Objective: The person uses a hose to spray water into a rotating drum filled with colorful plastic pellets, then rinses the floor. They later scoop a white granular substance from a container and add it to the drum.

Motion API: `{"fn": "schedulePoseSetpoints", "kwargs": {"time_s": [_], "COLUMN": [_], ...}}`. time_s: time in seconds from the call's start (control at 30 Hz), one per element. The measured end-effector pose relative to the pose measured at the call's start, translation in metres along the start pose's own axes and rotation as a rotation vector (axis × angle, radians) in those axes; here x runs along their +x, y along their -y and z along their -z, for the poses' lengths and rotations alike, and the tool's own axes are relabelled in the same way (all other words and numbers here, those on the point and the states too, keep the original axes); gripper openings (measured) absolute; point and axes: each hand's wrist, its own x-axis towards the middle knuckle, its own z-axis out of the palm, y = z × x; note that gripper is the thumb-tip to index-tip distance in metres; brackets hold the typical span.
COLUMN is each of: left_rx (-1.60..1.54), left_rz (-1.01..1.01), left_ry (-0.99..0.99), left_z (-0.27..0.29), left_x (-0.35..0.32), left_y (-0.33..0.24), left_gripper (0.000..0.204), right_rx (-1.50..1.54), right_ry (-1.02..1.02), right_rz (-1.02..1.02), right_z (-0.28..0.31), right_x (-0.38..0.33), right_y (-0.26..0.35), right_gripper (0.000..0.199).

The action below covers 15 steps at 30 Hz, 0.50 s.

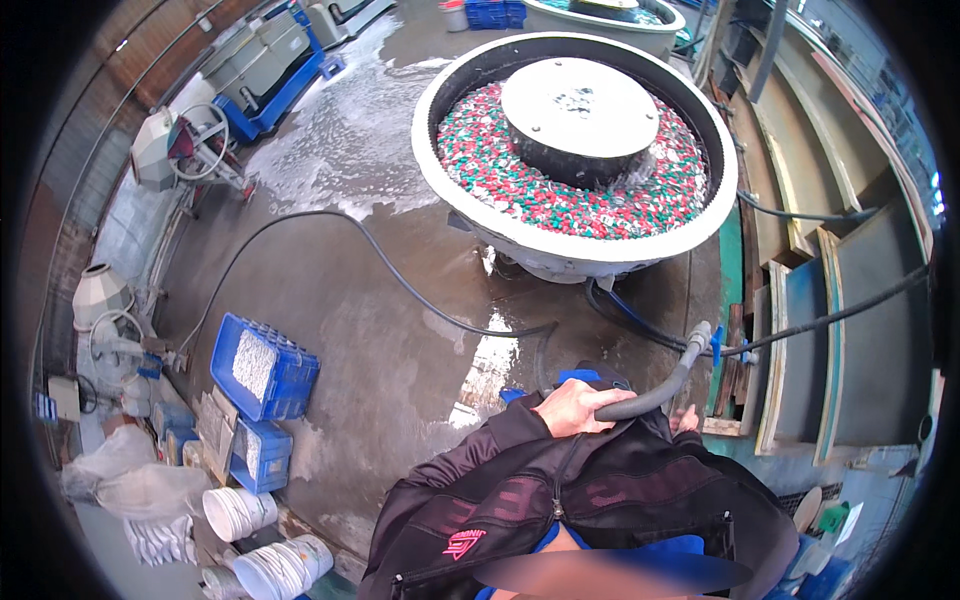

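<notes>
Below round tub (pixel 575 245): left hand (pixel 572 408) clenched around one grey hose (pixel 650 398); right hand (pixel 686 420) mostly hidden, grip unclear.

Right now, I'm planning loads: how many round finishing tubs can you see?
2. One tub full of coloured chips, mid-floor beyond the hose; one tub behind it, cut off by the top edge. More may be hidden.

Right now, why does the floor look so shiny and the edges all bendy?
In the head view, the wet floor mirrors daylight, giving white glare patches; the fisheye lens curves the wall boards near the rim; the left hand gripping the hose looks sharp.
</notes>
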Motion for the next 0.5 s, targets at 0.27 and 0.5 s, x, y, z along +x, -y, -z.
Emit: {"fn": "schedulePoseSetpoints", "kwargs": {"time_s": [0.27,0.5], "left_rx": [-0.107,-0.352], "left_rz": [0.196,0.351], "left_ry": [0.038,0.01], "left_z": [-0.02,-0.047], "left_x": [0.021,0.047], "left_y": [0.0,-0.001], "left_gripper": [0.048,0.045], "right_rx": [0.532,0.049], "right_ry": [0.083,0.054], "right_rz": [0.274,0.844], "right_z": [-0.011,0.013], "right_x": [-0.069,-0.151], "right_y": [0.108,0.219], "right_gripper": [0.058,0.05]}}
